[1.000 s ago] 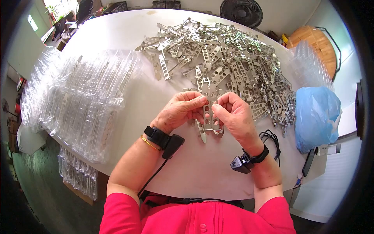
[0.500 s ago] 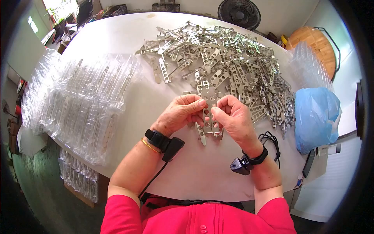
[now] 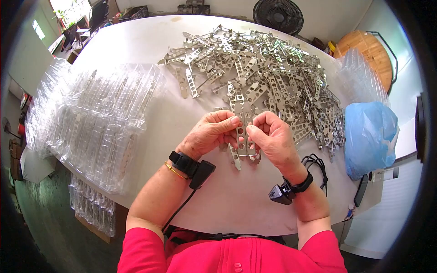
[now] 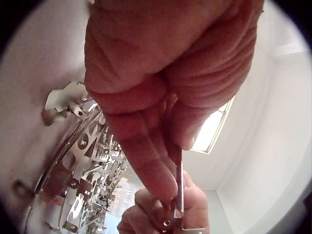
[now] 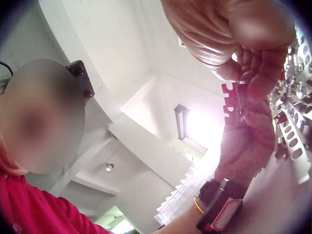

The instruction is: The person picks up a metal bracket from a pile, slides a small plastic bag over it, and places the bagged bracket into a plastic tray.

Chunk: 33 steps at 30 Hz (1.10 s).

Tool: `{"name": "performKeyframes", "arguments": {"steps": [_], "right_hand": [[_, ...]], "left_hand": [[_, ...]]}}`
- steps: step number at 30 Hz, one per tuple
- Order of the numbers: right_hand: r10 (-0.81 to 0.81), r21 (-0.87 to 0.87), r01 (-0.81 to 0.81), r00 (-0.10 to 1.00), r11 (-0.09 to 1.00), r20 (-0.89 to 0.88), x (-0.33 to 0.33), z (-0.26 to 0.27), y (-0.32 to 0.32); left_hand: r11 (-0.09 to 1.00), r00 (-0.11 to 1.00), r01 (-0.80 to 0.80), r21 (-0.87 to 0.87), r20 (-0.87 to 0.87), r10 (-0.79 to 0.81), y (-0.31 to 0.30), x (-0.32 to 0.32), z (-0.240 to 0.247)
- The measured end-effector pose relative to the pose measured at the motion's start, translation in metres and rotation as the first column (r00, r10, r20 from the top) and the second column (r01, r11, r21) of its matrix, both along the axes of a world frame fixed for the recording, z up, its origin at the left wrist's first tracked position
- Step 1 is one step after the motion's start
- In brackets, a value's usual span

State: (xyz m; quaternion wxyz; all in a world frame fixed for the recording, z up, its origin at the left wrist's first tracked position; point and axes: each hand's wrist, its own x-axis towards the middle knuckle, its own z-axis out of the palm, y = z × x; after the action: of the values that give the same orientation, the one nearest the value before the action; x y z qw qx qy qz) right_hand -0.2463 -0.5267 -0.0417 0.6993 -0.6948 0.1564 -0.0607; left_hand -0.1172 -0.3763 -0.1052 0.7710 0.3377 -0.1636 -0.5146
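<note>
My left hand (image 3: 210, 130) pinches a flat metal slot bracket (image 3: 241, 132) with round holes between thumb and fingers, over the near edge of the heap. Right beside it, my right hand (image 3: 276, 139) pinches the bracket's other side with thumb and curled index finger. Seen edge-on in the left wrist view, the bracket (image 4: 179, 195) runs down from the left fingers to the right hand (image 4: 146, 212). In the right wrist view the left hand (image 5: 248, 141) faces the right hand's fingers. More brackets lie just under both hands, partly hidden by them.
A large heap of metal brackets (image 3: 291, 77) covers the far middle and right of the white table (image 3: 177, 109). Clear plastic trays (image 3: 98, 136) stand on the left. At the right are a blue plastic bag (image 3: 371, 139), black cables (image 3: 318, 164) and more clear trays (image 3: 364, 77).
The head view has shifted slightly, so the heap and table sit a little lower. Both hands keep their grip on the bracket with hardly any movement.
</note>
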Motion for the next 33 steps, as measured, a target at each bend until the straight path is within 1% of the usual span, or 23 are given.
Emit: {"name": "performKeyframes", "arguments": {"steps": [7, 28, 30, 33], "right_hand": [[-0.004, 0.004, 0.004, 1.0, 1.0, -0.011, 0.0002, 0.0029, 0.0009], [-0.004, -0.016, 0.004, 1.0, 1.0, -0.004, -0.0005, 0.0022, 0.0017], [0.001, -0.021, -0.001, 1.0, 1.0, 0.018, -0.0005, 0.0002, 0.002], [0.005, 0.007, -0.005, 1.0, 1.0, 0.009, -0.0003, 0.0009, 0.0032]], "left_hand": [[1.0, 1.0, 0.004, 0.018, 0.004, -0.004, 0.0001, 0.0004, -0.0005], [1.0, 1.0, 0.009, -0.003, -0.002, -0.009, 0.0003, 0.0011, -0.0024], [1.0, 1.0, -0.016, 0.012, 0.013, 0.015, -0.0002, 0.0021, -0.0038], [1.0, 1.0, -0.001, 0.01, 0.008, 0.001, 0.0023, 0.0011, 0.0003]]}}
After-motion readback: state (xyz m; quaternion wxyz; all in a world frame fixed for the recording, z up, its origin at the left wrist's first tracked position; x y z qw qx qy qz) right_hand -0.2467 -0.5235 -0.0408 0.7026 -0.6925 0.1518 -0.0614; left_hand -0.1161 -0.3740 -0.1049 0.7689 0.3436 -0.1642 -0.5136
